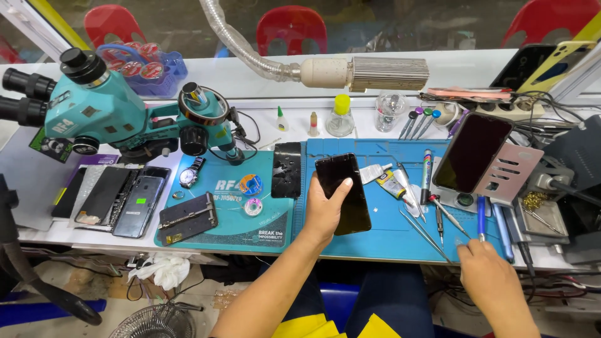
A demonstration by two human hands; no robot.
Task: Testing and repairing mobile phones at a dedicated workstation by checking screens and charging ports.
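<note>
My left hand holds a black phone by its lower left edge, thumb across the dark glass, over the blue work mat. Further right, my right hand rests at the mat's front edge with its back to the camera and its fingers curled under. Its fingertips lie close to a blue-handled screwdriver and thin metal tweezers. Whether it grips anything is hidden.
A teal microscope stands at the back left above a teal mat with a wristwatch and small parts. Several opened phones lie at far left. A dark phone leans on a stand at right. Glue tubes and bottles sit behind.
</note>
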